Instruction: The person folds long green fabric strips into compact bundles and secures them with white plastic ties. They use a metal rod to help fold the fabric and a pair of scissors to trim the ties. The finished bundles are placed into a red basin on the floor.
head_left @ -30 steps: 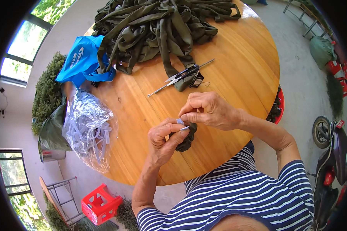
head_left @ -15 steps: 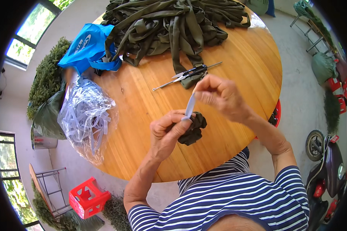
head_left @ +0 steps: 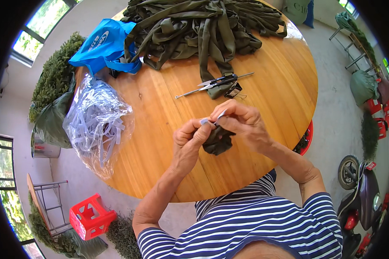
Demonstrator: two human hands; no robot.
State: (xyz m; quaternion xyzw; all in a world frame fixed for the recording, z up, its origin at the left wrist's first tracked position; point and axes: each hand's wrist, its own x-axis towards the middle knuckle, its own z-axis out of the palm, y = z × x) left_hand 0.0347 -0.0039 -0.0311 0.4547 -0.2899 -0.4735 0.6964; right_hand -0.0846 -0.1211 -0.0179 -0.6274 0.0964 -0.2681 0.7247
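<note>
Over the near part of the round table, my left hand (head_left: 189,137) pinches a pale elastic strip (head_left: 204,122) together with a bunched piece of dark green fabric (head_left: 219,141). Close by on the right, my right hand (head_left: 241,122) is closed on another part of the same strip, its thumb and fingertips almost touching the left ones. The fabric bundle hangs below the fingers. Just beyond the hands lie thread snips (head_left: 220,80) across a thin metal rod (head_left: 190,93), beside a black binder clip (head_left: 234,90).
A large heap of dark green fabric straps (head_left: 181,34) covers the table's far side. To the left are a blue bag (head_left: 100,47) and a clear plastic bag (head_left: 97,121) of pale strips. A red stool (head_left: 90,216) and a scooter (head_left: 363,194) stand on the floor.
My right hand has come down toward the left one, and the strip that was stretched up between them is now short and mostly hidden. The binder clip has come into sight.
</note>
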